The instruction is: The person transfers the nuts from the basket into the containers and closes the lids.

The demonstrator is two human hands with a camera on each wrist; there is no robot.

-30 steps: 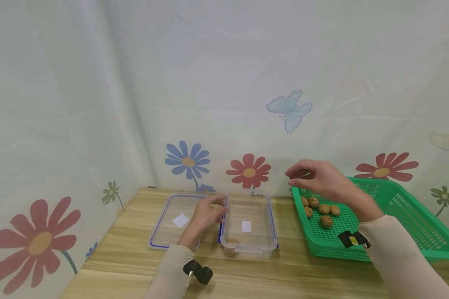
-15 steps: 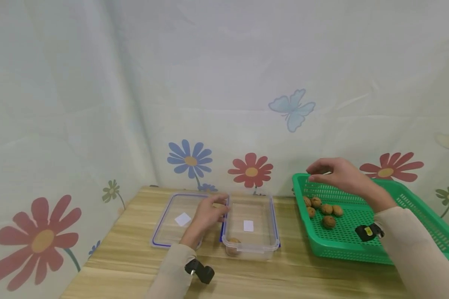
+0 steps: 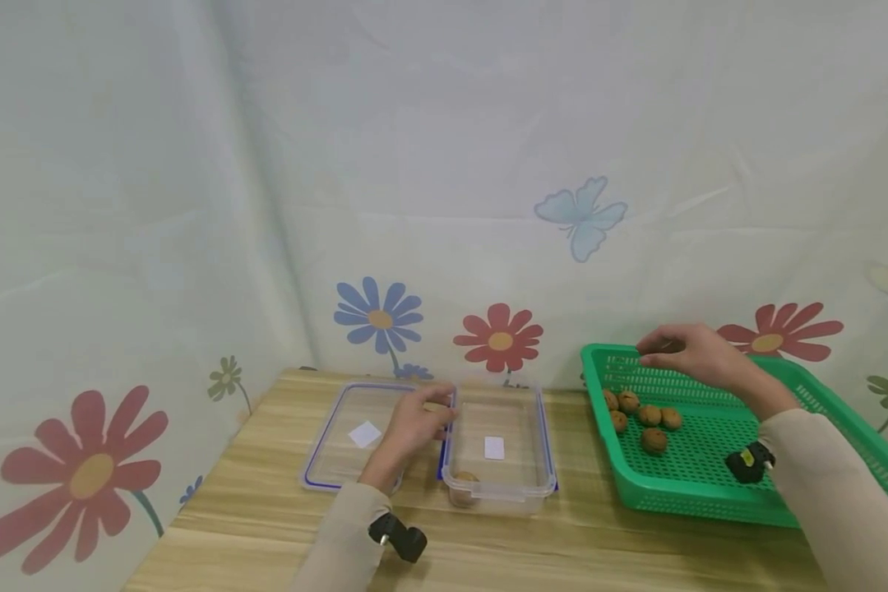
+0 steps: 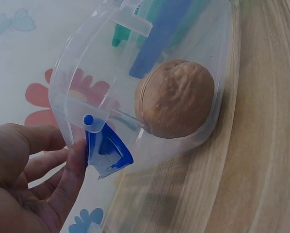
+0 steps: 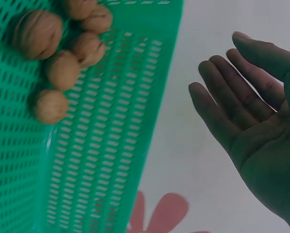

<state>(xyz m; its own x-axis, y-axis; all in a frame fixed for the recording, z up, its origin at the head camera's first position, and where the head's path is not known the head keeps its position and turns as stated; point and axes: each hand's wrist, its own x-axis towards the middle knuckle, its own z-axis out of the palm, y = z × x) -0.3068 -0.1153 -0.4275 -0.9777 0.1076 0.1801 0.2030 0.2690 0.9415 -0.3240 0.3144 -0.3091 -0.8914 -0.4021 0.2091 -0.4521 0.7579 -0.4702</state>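
My left hand point(image 3: 413, 423) is at the left side of a clear plastic food container point(image 3: 518, 473). In the left wrist view its fingertips pinch the container's rim beside a blue latch point(image 4: 106, 150). One walnut point(image 4: 176, 99) lies inside the container, in the near left corner. Over the far side of a green basket point(image 3: 699, 500) hovers my right hand point(image 3: 699, 353), holding nothing; its fingers are loosely extended in the right wrist view. Several walnuts point(image 3: 653, 441) sit together in the basket's left part.
A clear lid point(image 3: 333, 448) with a blue seal and a white label lies on the wooden table point(image 3: 266, 526), left of the container. A flower-printed curtain point(image 3: 429, 164) hangs behind the table.
My right hand has moved right, from the basket's left edge to over its far side. The left hand stays at the container, and the view has shifted slightly.
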